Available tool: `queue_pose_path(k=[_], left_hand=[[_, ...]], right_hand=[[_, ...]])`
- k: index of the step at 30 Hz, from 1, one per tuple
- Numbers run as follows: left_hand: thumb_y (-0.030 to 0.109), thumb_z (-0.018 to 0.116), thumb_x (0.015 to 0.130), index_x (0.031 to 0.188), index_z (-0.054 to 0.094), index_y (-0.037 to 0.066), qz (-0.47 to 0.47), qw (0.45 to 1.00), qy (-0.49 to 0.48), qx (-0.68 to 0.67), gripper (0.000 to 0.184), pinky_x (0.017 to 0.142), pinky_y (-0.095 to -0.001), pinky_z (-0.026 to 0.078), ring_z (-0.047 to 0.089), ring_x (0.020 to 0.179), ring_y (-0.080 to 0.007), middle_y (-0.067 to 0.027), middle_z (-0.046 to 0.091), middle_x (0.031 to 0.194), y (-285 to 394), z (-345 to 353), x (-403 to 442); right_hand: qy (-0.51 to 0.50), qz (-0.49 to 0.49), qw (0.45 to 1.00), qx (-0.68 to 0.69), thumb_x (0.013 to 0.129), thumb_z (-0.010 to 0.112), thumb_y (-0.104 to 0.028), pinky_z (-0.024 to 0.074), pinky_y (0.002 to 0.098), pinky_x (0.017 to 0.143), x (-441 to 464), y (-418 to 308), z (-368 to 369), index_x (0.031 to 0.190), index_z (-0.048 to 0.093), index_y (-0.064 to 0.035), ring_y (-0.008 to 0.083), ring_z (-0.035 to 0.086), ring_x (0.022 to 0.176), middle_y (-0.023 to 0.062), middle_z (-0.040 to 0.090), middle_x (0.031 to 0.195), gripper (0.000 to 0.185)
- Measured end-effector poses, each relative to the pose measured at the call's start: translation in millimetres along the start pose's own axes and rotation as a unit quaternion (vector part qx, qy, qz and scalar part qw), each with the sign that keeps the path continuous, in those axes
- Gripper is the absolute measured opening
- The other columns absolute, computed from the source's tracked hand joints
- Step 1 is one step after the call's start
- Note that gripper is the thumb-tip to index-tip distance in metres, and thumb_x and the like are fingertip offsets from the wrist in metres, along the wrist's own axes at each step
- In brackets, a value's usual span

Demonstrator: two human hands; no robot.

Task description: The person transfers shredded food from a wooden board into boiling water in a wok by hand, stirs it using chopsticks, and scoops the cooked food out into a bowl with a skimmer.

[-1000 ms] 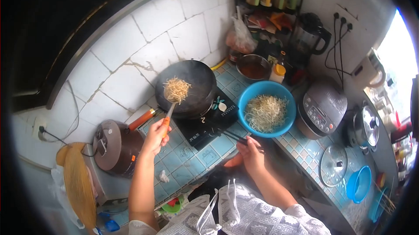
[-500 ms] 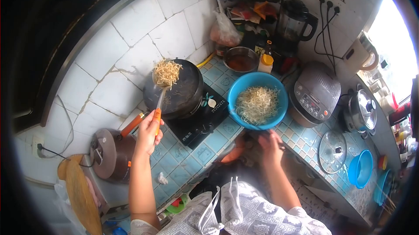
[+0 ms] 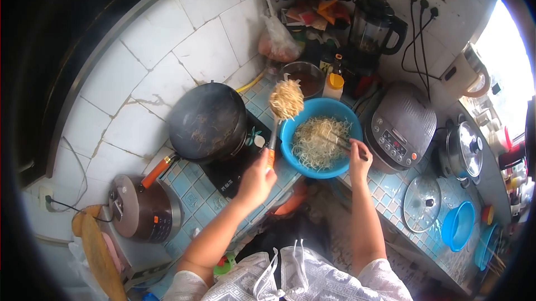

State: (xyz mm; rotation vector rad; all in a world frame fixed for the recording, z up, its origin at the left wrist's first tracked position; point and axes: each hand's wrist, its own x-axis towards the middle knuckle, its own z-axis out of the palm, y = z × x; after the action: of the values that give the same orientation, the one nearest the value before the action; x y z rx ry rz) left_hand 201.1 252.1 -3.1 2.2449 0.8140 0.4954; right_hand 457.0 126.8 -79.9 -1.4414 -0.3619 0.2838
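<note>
My left hand (image 3: 257, 182) is closed round the orange handle of a metal spatula (image 3: 273, 142). A heap of cooked, yellowish thin strands (image 3: 286, 100) sits on its head, above the left rim of a blue basin (image 3: 286, 150). Inside the basin lie paler thin strands (image 3: 321, 153), like noodles or sprouts; I cannot tell which. My right hand (image 3: 359, 161) grips chopsticks (image 3: 339, 142), their tips down in these strands. Left of the basin, a black wok (image 3: 206, 119) stands on the cooktop (image 3: 223, 184) with a few scraps stuck inside.
A rice cooker (image 3: 402, 125) stands right of the basin, and a brown electric cooker (image 3: 142, 209) at the left. Behind are a bowl of dark liquid (image 3: 304, 77), a yellow-capped jar (image 3: 334, 85) and a blender (image 3: 377, 27). A glass lid (image 3: 422, 203) lies at the right.
My left hand has carried the loaded spatula right, from over the wok to the basin's edge. My right hand has risen from the basin's front, and its chopsticks now reach into the strands.
</note>
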Motion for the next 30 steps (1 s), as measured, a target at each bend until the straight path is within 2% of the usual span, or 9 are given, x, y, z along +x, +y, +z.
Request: queue_pose_path(k=[4,16,20,22,23,24,25,26,30], left_hand=[[0.009,0.050,0.077,0.130,0.031,0.000,0.002,0.979,-0.049,0.198,0.057,0.055,-0.0412,0.049,0.057,0.064,-0.0344,-0.0195,0.049,0.083,17,39,15],[-0.002,0.048,0.077,0.134,0.028,0.007,0.099,0.949,-0.012,0.298,0.061,0.059,-0.0363,0.050,0.054,0.074,-0.0307,-0.0171,0.042,0.092,6,53,5],[-0.001,0.048,0.078,0.131,0.033,0.004,0.005,0.979,0.010,0.201,0.056,0.059,-0.0358,0.050,0.056,0.082,-0.0315,-0.0168,0.045,0.094,4,43,-2],[-0.001,0.047,0.079,0.130,0.035,0.003,0.088,0.987,0.116,0.072,0.053,0.057,-0.0348,0.049,0.057,0.076,-0.0330,-0.0175,0.047,0.093,-11,47,-6],[0.003,0.048,0.084,0.129,0.038,0.004,0.133,0.980,0.149,0.022,0.046,0.047,-0.0278,0.044,0.055,0.063,-0.0222,-0.0116,0.049,0.089,-21,50,-4],[0.003,0.048,0.084,0.129,0.038,0.004,0.131,0.980,0.151,0.020,0.046,0.047,-0.0278,0.044,0.055,0.063,-0.0222,-0.0116,0.049,0.089,-15,41,-8],[0.006,0.049,0.086,0.127,0.039,0.005,-0.077,0.958,0.079,-0.266,0.043,0.044,-0.0232,0.039,0.050,0.060,-0.0147,-0.0081,0.049,0.089,-1,26,-13],[0.009,0.049,0.087,0.126,0.041,0.005,-0.272,0.811,-0.002,-0.518,0.040,0.040,-0.0186,0.033,0.045,0.058,-0.0072,-0.0045,0.049,0.089,11,12,-17],[0.013,0.047,0.090,0.123,0.042,0.006,-0.266,0.739,0.031,-0.618,0.034,0.040,-0.0129,0.027,0.036,0.054,-0.0023,-0.0013,0.047,0.087,28,-37,-45]], right_hand=[[0.002,-0.002,0.988,-0.153,0.086,0.054,-0.007,0.0448,0.0202,0.058,-24,-25,-18,0.089,0.064,0.0005,0.0064,0.054,0.061,0.0016,0.059,0.068,0.013],[0.031,-0.009,0.997,-0.074,0.088,0.052,-0.010,0.0402,0.0175,0.063,-44,-38,-51,0.097,0.063,-0.0007,0.0048,0.052,0.069,0.0004,0.061,0.079,0.017],[0.032,-0.005,0.997,-0.074,0.088,0.053,-0.011,0.0446,0.0199,0.070,-43,-37,-50,0.098,0.062,-0.0006,0.0073,0.056,0.077,0.0027,0.062,0.085,0.017],[0.045,0.004,0.998,-0.044,0.088,0.053,-0.012,0.0467,0.0223,0.072,-40,-37,-48,0.099,0.061,-0.0001,0.0096,0.057,0.078,0.0047,0.061,0.087,0.018],[0.056,0.013,0.998,-0.013,0.088,0.053,-0.014,0.0488,0.0248,0.074,-39,-37,-48,0.101,0.060,0.0003,0.0119,0.058,0.080,0.0068,0.061,0.090,0.020],[0.053,0.012,0.998,-0.016,0.088,0.053,-0.014,0.0488,0.0248,0.074,-40,-35,-50,0.101,0.060,0.0003,0.0119,0.058,0.080,0.0068,0.061,0.090,0.020],[0.082,0.030,0.995,0.047,0.089,0.053,-0.015,0.0503,0.0274,0.075,-39,-33,-52,0.102,0.059,0.0010,0.0146,0.058,0.080,0.0089,0.060,0.092,0.022],[0.110,0.048,0.987,0.110,0.089,0.053,-0.017,0.0518,0.0299,0.075,-38,-32,-53,0.104,0.057,0.0018,0.0174,0.059,0.081,0.0110,0.059,0.094,0.024],[0.078,0.012,0.987,0.141,0.090,0.051,-0.017,0.0533,0.0335,0.075,-35,-36,-42,0.106,0.052,0.0053,0.0222,0.060,0.085,0.0156,0.057,0.100,0.028]])
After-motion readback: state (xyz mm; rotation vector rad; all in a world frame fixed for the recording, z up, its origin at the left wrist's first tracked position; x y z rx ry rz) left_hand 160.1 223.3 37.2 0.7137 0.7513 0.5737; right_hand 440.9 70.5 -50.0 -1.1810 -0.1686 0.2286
